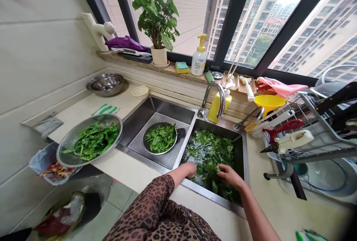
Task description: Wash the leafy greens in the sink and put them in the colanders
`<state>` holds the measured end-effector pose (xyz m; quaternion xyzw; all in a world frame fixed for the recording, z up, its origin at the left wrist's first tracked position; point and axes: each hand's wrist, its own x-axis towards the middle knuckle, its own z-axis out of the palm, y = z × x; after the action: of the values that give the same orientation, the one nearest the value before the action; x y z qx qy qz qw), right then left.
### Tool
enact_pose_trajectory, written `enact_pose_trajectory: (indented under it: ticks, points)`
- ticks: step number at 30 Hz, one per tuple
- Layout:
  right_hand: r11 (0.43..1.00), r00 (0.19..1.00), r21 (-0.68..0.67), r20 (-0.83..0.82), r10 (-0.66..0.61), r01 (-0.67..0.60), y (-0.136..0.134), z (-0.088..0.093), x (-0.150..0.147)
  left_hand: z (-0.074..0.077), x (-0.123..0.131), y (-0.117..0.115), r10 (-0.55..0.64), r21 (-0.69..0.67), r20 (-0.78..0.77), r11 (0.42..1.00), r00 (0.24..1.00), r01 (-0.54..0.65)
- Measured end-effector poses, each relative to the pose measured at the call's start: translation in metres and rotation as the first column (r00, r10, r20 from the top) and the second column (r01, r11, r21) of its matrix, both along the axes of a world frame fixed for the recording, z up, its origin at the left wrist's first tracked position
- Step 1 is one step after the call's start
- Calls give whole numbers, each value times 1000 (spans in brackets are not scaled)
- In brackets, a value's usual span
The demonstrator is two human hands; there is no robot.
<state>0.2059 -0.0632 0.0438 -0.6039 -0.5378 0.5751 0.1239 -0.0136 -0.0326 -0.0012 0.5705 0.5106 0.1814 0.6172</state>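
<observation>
Leafy greens [209, 144] float in the water of the right sink basin [244, 159]. My left hand [191, 169] reaches over the basin's near left side, at the water and leaves, and its fingers are mostly hidden. On the right, my right hand [231, 176] has its thumb and fingers closed on some of the greens at the near side. A metal bowl [144, 145] of greens stands in the left basin [134, 133]. More greens lie in a wide mesh strainer [61, 148] on the counter at the left.
A curved faucet [221, 96] rises behind the basins, beside a yellow bottle [214, 108]. The dish rack [334, 140] crowds the right, with red-handled scissors [287, 126]. Steel bowls [110, 90] sit at the back left. A potted plant [159, 55] and soap bottle [198, 62] line the sill.
</observation>
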Motion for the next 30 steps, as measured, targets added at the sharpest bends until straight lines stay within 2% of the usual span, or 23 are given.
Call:
enact_pose_trajectory:
  ticks: [3, 5, 6, 8, 10, 12, 15, 17, 18, 20, 22, 23, 24, 26, 28, 30]
  points:
    - [977, 929, -59, -305, -212, 204, 0, 21, 11, 4, -4, 7, -180, -115, -15, 977, 984, 177]
    - [969, 895, -74, -372, -246, 235, 0, 23, 14, 12, -7, 12, -182, -165, 76, 967, 980, 192]
    - [970, 912, -95, -330, -242, 223, 1, 20, 14, 18, -8, 13, -141, -181, 146, 969, 979, 167]
    - [972, 969, -142, -138, -206, 187, 2, 7, 10, 30, -11, 15, -13, -210, 297, 975, 955, 78]
    - [967, 978, -144, 14, -209, 208, 3, -6, 6, 41, -16, 13, 106, -247, 415, 969, 904, 0]
    - [953, 958, -110, -22, -287, 283, 4, -12, 2, 50, -21, 10, 193, -300, 498, 953, 845, -41]
    - [924, 901, -112, -206, -382, 366, 4, -6, 2, 58, -26, 6, 295, -363, 562, 928, 773, -91]
    - [939, 902, -103, -264, -343, 327, 4, 3, 6, 60, -27, 5, 347, -377, 579, 916, 738, -136]
    - [955, 925, -89, -238, -297, 283, 5, 7, 8, 61, -26, 5, 365, -377, 581, 913, 728, -158]
    - [981, 981, -21, -28, -191, 190, 7, 12, 12, 62, -24, 5, 389, -374, 562, 907, 729, -196]
    - [982, 955, 145, 254, -151, 117, 10, 15, 9, 61, -20, 4, 417, -367, 510, 897, 753, -247]
    - [964, 934, 257, 322, -155, 71, 11, 17, 5, 60, -18, 4, 425, -358, 476, 893, 770, -271]
    - [931, 934, 365, 325, -148, 20, 11, 20, -2, 60, -15, 3, 425, -344, 444, 894, 789, -288]
    - [855, 975, 514, 213, -55, -65, 12, 26, -19, 59, -8, 1, 400, -297, 397, 908, 826, -297]
    - [830, 990, 543, 128, 66, -126, 14, 31, -36, 59, -2, 0, 363, -246, 373, 926, 854, -286]
    - [841, 986, 518, 129, 102, -155, 16, 32, -46, 59, 1, 0, 352, -232, 364, 931, 863, -281]
